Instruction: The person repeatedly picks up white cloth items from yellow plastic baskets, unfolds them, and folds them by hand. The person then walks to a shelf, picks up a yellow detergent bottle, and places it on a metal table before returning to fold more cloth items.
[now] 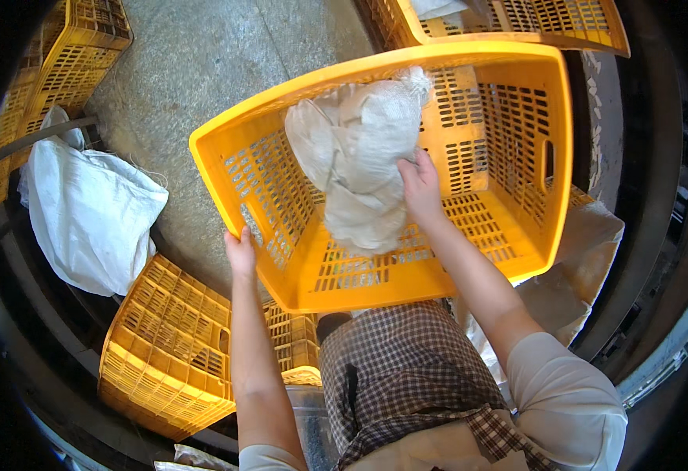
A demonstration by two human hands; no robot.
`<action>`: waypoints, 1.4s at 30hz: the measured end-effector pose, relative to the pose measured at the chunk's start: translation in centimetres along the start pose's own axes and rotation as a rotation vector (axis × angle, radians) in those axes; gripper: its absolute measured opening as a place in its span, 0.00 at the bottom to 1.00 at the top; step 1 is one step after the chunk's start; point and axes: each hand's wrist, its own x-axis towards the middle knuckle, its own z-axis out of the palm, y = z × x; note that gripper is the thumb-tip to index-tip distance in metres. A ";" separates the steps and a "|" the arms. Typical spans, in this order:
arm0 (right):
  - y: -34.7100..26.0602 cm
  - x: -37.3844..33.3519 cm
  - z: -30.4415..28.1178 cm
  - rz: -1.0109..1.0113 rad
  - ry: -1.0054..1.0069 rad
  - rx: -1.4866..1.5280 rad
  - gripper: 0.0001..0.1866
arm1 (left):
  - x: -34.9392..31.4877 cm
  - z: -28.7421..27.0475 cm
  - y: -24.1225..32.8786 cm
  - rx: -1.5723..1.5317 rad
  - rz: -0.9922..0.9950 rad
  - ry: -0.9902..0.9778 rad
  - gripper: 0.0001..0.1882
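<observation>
A large yellow plastic crate (517, 259) with slotted walls is tilted in front of me, its open top facing me. My left hand (240, 253) is closed on its left side, at the handle opening, with the thumb over the rim. Inside the crate lies a crumpled off-white woven sack (360, 149), its bunched end toward the far wall. My right hand (421, 184) reaches into the crate and grips the right edge of that sack. Some of its fingers are hidden behind the fabric.
Another yellow crate (517, 38) with white material in it stands beyond mine. Stacked yellow crates (85, 59) are at the far left. A white sack (89, 212) lies at left, above more yellow crates (167, 345). A brownish sheet-like container (576, 275) is at right. The floor (210, 55) is grey concrete.
</observation>
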 end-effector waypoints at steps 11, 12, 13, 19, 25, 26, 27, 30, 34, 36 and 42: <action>-8.6 -13.6 6.3 0.095 -0.695 -0.620 0.15 | -14.3 7.2 12.4 -0.396 -0.068 -0.433 0.28; -8.8 -13.7 5.9 0.094 -0.618 -0.705 0.17 | -14.8 7.0 12.4 -0.494 -0.117 -0.333 0.27; -9.1 -13.2 5.2 0.101 -0.562 -0.787 0.18 | -14.9 6.4 12.3 -0.548 -0.121 -0.294 0.26; -9.4 -8.6 -0.3 0.179 -1.144 -1.232 0.20 | -18.8 1.5 10.1 -0.714 -0.136 -0.102 0.28; -9.0 -8.2 -0.4 -0.283 -1.187 -1.245 0.22 | -20.4 -6.8 6.6 0.073 0.014 -0.272 0.29; -9.1 -7.8 -0.5 -0.222 -1.174 -1.233 0.22 | -20.4 -8.2 5.8 0.152 0.103 -0.295 0.28; -9.3 -7.4 -0.8 -0.209 -1.138 -1.180 0.22 | -20.0 -9.4 5.1 0.153 0.213 -0.337 0.23; -11.2 -5.3 -3.2 -0.367 -0.860 -1.553 0.06 | -18.1 -14.2 3.1 0.794 0.155 -0.222 0.20; -17.0 -2.8 -8.8 -0.387 -0.326 -1.675 0.11 | -16.3 -19.4 0.8 0.984 0.175 0.084 0.19; -18.7 -2.4 -9.8 -0.364 -0.123 -1.556 0.08 | -14.9 -19.8 0.2 1.035 0.404 0.228 0.19; -21.6 -4.6 -7.1 0.136 0.028 0.035 0.09 | -12.7 -14.6 2.2 -0.640 -0.119 0.169 0.13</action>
